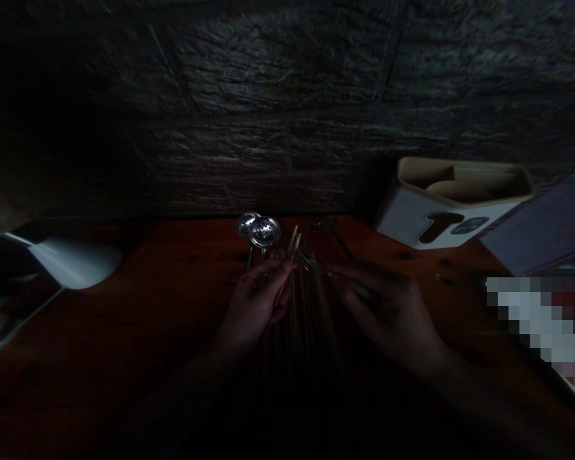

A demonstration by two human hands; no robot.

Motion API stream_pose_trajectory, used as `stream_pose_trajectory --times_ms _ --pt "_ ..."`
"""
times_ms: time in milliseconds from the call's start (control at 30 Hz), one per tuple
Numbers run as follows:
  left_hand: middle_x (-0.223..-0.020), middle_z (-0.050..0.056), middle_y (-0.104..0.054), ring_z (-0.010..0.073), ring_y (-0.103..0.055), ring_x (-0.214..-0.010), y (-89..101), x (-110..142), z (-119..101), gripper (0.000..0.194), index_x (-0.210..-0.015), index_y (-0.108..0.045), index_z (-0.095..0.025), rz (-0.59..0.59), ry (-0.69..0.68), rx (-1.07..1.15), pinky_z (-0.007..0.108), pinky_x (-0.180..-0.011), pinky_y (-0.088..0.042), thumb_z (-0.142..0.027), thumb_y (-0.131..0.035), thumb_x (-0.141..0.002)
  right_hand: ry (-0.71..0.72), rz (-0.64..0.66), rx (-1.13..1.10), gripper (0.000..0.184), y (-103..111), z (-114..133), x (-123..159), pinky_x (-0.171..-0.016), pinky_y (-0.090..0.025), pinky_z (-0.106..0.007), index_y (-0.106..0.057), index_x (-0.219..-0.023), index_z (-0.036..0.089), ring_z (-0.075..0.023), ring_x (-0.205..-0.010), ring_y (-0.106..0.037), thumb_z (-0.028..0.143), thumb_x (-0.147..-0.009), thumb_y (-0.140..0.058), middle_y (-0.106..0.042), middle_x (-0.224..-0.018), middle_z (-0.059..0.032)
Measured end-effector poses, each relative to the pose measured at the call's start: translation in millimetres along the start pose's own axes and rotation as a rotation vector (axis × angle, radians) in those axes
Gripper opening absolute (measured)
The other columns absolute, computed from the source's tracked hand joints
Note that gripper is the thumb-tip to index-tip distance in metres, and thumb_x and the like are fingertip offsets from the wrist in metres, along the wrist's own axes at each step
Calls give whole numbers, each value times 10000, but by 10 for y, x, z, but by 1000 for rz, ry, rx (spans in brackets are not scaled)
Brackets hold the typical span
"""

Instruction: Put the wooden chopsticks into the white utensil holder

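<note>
Holding thin sticks [295, 241] in the left hand [259, 294], seemingly a fork [311, 263] in the right hand [393, 310].
Ladles [264, 232] and loose sticks [322, 306] already lie on the worktop [172, 287]; held pieces aren't down yet.

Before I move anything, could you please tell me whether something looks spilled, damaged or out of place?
Nothing stands out: the chopsticks lie loosely fanned on the wooden table, though deep shadow hides their near ends.
</note>
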State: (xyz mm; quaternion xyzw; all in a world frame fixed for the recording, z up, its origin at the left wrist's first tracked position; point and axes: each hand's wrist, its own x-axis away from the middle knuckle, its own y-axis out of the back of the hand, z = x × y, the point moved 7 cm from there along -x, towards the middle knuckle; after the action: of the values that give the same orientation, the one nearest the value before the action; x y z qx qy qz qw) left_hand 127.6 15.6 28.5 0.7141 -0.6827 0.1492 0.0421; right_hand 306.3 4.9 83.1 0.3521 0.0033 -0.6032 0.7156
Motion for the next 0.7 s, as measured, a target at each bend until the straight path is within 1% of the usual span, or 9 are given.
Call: stream_pose_trajectory --times_ms 133,267,400,500,633,700 --pt "-507 -72 -432 48 -352 -405 3 -16 14 313 -929 -673 -174 24 -10 5 143 -366 -243 -466 -667 -818 -11 -16 8 264 -25 25 4 -746 -588 -293 -707 -1128 244 -186 -854 -724 215 -897 -584 -753 -1016 -52" --pt "-506 -71 -429 46 -341 -389 -8 -25 30 314 -949 -674 -170 65 3 3 148 -358 -207 -460 -652 -832 -40 -48 -11 274 -53 -53 -1 -778 -583 -304 -689 -1154 250 -190 -902 -719 222 -915 -559 -744 -1056 -52" --pt "-485 -81 -406 42 -304 -353 -76 -8 66 331 -968 -678 -170 120 42 -18 172 -346 -167 -470 -643 -833 -46 -123 3 247 -3 -142 -45 -783 -577 -319 -690 -1128 230 -195 -887 -713 241 -920 -557 -741 -1038 -67" --pt "-473 -79 -410 43 -303 -346 -123 2 93 354 -955 -678 -163 148 71 -23 181 -342 -158 -492 -638 -828 -28 -160 34 229 51 -153 -72 -797 -567 -326 -689 -1106 215 -191 -883 -702 233 -916 -562 -737 -1023 -69" --pt "-478 -86 -396 39 -310 -350 -107 -12 57 359 -954 -668 -157 141 42 2 169 -349 -182 -493 -635 -832 32 -145 58 224 53 -63 -57 -772 -554 -303 -686 -1097 215 -177 -872 -691 205 -900 -581 -730 -1004 -61" --pt "-481 -88 -389 37 -306 -358 -94 -16 27 341 -921 -654 -158 143 19 18 158 -351 -189 -487 -628 -837 62 -110 48 231 10 -5 -38 -769 -550 -292 -682 -1103 223 -170 -878 -691 191 -900 -577 -729 -1001 -53"
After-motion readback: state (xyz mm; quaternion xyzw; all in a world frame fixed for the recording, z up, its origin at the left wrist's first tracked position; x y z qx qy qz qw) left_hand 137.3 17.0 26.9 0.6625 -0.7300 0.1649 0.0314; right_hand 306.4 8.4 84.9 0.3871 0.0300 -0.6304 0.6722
